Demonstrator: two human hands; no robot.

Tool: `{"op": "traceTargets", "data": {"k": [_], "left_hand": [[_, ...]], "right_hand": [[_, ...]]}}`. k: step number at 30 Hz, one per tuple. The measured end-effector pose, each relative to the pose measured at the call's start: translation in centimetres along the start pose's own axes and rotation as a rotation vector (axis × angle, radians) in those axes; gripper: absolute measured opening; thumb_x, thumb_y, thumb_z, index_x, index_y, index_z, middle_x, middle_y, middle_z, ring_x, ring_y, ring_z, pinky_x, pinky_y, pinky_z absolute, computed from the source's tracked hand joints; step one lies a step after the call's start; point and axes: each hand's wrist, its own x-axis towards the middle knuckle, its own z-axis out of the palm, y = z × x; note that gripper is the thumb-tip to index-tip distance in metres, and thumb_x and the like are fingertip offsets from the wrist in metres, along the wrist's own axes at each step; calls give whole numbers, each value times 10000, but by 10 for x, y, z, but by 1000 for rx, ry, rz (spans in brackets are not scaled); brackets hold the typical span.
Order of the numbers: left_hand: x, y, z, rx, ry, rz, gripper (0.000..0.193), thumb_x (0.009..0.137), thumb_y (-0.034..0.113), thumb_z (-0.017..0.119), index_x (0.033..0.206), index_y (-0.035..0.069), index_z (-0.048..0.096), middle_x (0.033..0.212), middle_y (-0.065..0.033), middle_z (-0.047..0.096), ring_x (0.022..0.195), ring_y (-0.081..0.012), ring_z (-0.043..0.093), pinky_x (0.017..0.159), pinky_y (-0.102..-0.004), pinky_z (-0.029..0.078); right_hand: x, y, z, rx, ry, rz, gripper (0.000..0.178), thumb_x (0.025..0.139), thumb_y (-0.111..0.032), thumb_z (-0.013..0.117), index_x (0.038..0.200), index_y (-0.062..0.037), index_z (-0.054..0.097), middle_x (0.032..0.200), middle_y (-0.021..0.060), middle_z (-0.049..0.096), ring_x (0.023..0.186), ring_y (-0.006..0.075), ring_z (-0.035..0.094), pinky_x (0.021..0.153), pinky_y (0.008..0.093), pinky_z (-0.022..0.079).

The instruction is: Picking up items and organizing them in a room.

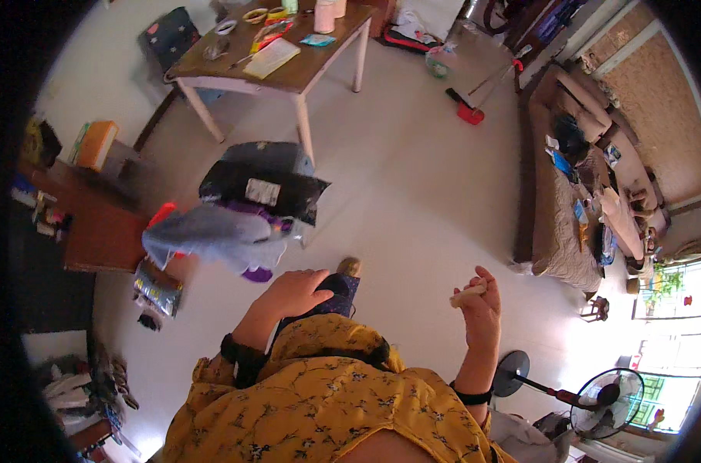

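My left hand is lowered in front of my body, its fingers stretched out together and the thumb apart. It lies close to my dark patterned trouser leg, with nothing visible in its grasp. My right hand is raised off to the right with curled fingers around a small pale beige thing, too small to name. Ahead of the left hand, a grey-blue cloth hangs over a pile with purple and red pieces. Behind that cloth sits a black plastic package with a white label.
A wooden table with papers and small items stands at the far left. Brown cabinet is at left, a cluttered sofa at right. A standing fan is at lower right; a red dustpan lies far off.
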Motion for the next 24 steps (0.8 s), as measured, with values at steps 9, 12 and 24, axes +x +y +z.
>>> {"op": "traceTargets", "data": {"k": [9, 12, 24], "left_hand": [[224, 97, -102, 105, -121, 217, 517, 849, 384, 499, 1237, 48, 441, 1160, -168, 536, 1040, -323, 525, 889, -406, 416], [304, 133, -118, 114, -116, 298, 529, 852, 390, 493, 1241, 37, 435, 1191, -174, 514, 1077, -316, 503, 909, -401, 405], [542, 292, -143, -9, -159, 199, 514, 864, 379, 501, 1242, 38, 431, 1209, -158, 512, 1104, -290, 497, 911, -370, 399]], "right_hand": [[138, -86, -64, -20, 269, -132, 437, 775, -44, 609, 1180, -54, 445, 1066, 106, 545, 894, 162, 546, 789, 281, 446], [194, -99, -95, -5, 283, -112, 410, 763, -54, 626, 1145, -50, 476, 1005, 102, 579, 911, 161, 544, 782, 277, 445], [454, -239, -233, 4, 221, -109, 271, 754, -56, 610, 1013, -45, 530, 906, 48, 576, 823, 125, 544, 735, 255, 436]]}}
